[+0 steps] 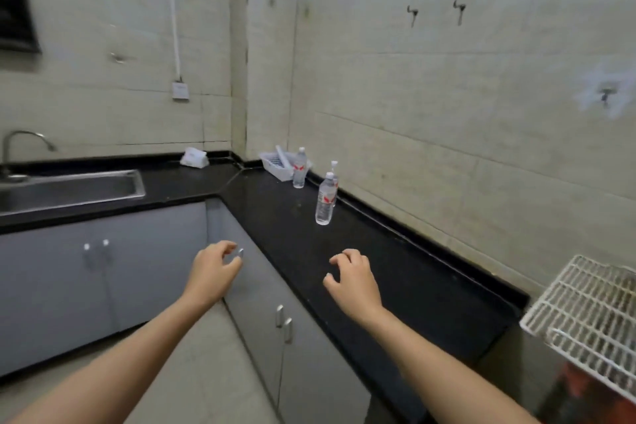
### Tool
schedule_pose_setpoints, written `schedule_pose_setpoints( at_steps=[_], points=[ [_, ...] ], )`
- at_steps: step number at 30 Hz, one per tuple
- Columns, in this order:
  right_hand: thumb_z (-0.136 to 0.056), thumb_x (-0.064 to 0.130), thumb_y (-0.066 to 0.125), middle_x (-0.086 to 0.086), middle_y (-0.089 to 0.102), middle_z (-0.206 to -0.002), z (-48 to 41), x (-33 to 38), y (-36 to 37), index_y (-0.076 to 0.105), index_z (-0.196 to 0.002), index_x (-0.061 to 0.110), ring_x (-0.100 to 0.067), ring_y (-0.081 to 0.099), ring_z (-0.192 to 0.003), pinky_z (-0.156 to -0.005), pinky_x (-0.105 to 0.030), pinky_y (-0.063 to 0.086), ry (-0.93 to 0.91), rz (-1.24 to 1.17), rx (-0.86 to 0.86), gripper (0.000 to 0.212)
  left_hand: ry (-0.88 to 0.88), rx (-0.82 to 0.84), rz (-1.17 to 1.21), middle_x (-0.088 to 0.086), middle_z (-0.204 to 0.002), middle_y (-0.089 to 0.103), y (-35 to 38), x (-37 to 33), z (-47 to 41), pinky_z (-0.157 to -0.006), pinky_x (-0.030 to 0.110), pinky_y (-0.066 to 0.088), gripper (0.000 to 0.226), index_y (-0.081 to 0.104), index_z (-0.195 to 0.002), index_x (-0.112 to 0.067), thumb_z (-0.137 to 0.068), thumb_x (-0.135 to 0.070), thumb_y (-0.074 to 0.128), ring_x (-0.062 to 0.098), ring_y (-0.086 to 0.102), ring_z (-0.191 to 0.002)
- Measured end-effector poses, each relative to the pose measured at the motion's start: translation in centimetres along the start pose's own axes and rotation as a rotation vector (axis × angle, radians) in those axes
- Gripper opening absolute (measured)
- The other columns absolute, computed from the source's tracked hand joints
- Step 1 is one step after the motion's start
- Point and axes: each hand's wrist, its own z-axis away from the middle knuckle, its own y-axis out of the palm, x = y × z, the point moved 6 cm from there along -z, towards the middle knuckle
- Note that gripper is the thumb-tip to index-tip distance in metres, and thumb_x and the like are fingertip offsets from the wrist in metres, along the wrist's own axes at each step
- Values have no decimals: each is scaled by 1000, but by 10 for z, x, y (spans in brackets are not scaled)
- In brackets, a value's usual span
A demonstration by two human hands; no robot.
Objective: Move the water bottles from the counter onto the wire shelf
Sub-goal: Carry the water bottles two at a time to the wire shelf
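Nearest bottle [325, 200] stands upright on the bench [395, 268], above your right hand [351, 280] in frame. Your left hand [213, 268] sits farther off. Both hands empty, fingers loosely curled.

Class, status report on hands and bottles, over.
Left grip, right grip empty. Bottles upright on counter, untouched. Shelf to the right, path clear.

A home kitchen: steel sink [79, 188] with faucet [20, 144], black counter [282, 217], grey cabinets [103, 268], tiled walls [447, 96].

even indoor light | ceiling glare top right | edges blurred, bowed
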Motion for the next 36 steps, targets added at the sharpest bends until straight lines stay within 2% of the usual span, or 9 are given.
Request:
schedule_pose_setpoints(
  at_steps=[6, 12, 16, 21, 32, 36],
  points=[
    [-88, 25, 50, -8, 43, -132, -72, 104, 79, 53, -120, 8, -25, 37, -122, -95, -35, 40, -105, 19, 48, 37, 30, -83, -129, 18, -124, 58, -85, 80, -65, -101, 41, 38, 34, 57, -118, -3, -86, -12, 54, 33, 49, -118],
    [-88, 25, 50, -6, 44, -133, -114, 150, 139, 52, -123, 9, -24, 37, -123, -96, -32, 38, -130, 53, 132, 39, -58, -111, -91, 18, -121, 60, -120, 143, -104, -100, 41, 39, 32, 58, -115, -1, -85, -10, 54, 33, 50, -116],
    [-87, 25, 50, -5, 44, -133, -149, 146, 164, 52, -122, 10, -22, 36, -123, -93, -31, 38, -118, 57, 152, 38, -111, -118, -43, 17, -121, 60, -109, 171, -131, -99, 41, 40, 31, 58, -115, -3, -86, -11, 54, 32, 51, -115],
    [-87, 24, 51, -6, 46, -130, -219, 122, 182, 55, -118, 10, -23, 38, -121, -91, -33, 41, -58, -6, 146, 34, -116, -92, -20, 14, -123, 58, -80, 174, -181, -100, 38, 38, 32, 57, -118, -5, -87, -13, 52, 29, 49, -118],
    [-88, 24, 53, -4, 48, -130, -419, 64, 241, 55, -118, 12, -20, 40, -119, -89, -30, 41, -59, -119, 134, 32, -103, -112, -66, 12, -123, 58, -5, 161, -372, -99, 34, 36, 32, 57, -118, -6, -86, -12, 53, 25, 49, -117],
    [-87, 24, 53, -3, 48, -129, -476, 54, 249, 56, -117, 13, -19, 40, -117, -82, -26, 39, -71, -134, 119, 32, -114, -106, -48, 11, -121, 59, 25, 158, -427, -96, 32, 37, 32, 58, -116, -6, -85, -12, 54, 24, 51, -115]
  ],
)
